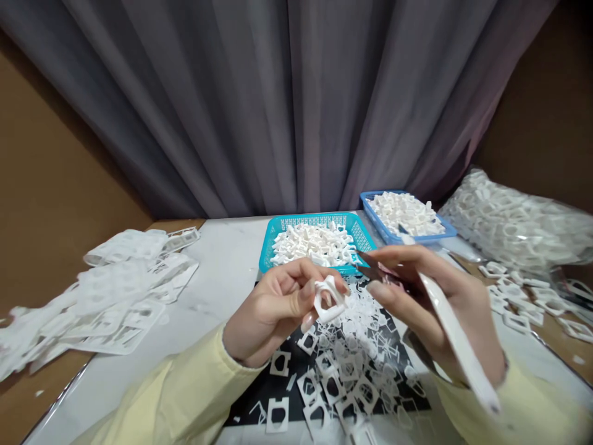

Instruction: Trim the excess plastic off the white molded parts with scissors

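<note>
Between its thumb and fingers, my left hand (282, 304) holds a small white plastic part (329, 300) with an opening in it. My right hand (433, 303) grips a cutting tool (370, 266) with metal tips pointing left, and a long white strip-like handle (458, 346) slants down from the palm. The tool's tips are near the white part but apart from it. Below both hands, many loose white frames and thin scraps (352, 371) lie on a black mat (250, 402). Just behind stands a teal basket (266, 250) full of small white parts.
A blue basket (445, 230) of white parts stands at the back right, beside a clear bag (519, 222) of more parts. Loose white pieces (519, 303) lie at the right. White moulded sheets (120, 296) are piled at the left. A grey curtain (278, 111) hangs behind.
</note>
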`<action>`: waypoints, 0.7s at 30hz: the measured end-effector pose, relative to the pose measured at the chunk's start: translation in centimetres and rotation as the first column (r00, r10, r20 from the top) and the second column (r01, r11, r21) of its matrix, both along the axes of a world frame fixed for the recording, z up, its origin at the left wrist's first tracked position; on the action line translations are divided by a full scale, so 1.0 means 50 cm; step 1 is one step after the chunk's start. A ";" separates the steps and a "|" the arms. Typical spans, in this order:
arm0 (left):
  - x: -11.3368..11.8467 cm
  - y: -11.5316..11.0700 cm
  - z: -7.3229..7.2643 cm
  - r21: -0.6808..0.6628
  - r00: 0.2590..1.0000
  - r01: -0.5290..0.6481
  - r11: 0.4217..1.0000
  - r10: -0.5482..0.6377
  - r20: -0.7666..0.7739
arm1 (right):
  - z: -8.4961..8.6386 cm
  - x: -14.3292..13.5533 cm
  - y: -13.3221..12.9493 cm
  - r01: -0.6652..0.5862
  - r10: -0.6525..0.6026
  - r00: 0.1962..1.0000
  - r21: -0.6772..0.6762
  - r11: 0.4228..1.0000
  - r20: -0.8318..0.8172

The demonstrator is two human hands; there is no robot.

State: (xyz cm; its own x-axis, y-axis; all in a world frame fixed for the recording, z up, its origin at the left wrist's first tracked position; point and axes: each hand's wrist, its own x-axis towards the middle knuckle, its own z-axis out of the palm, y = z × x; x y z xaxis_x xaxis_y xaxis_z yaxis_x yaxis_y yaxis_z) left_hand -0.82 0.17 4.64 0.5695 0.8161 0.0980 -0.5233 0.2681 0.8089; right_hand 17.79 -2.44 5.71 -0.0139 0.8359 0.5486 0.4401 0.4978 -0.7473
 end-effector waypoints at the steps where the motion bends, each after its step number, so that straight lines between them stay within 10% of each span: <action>1: -0.001 -0.001 0.001 0.006 1.000 0.000 1.000 0.000 0.004 | 0.003 0.003 -0.008 0.025 -0.031 0.996 0.082 0.996 0.082; 13: 0.007 -0.012 -0.002 0.016 0.997 -0.073 0.997 0.073 -0.029 | -0.009 -0.009 -0.058 0.163 -0.238 0.945 0.308 0.937 0.226; 18: 0.007 -0.014 -0.003 0.092 0.992 -0.099 0.991 0.105 -0.064 | -0.018 0.020 -0.066 -0.100 0.025 0.946 0.217 0.971 0.322; 21: 0.008 -0.015 -0.004 0.122 0.990 -0.117 0.986 0.126 -0.068 | -0.024 0.023 -0.069 -0.069 -0.020 0.938 0.245 0.967 0.345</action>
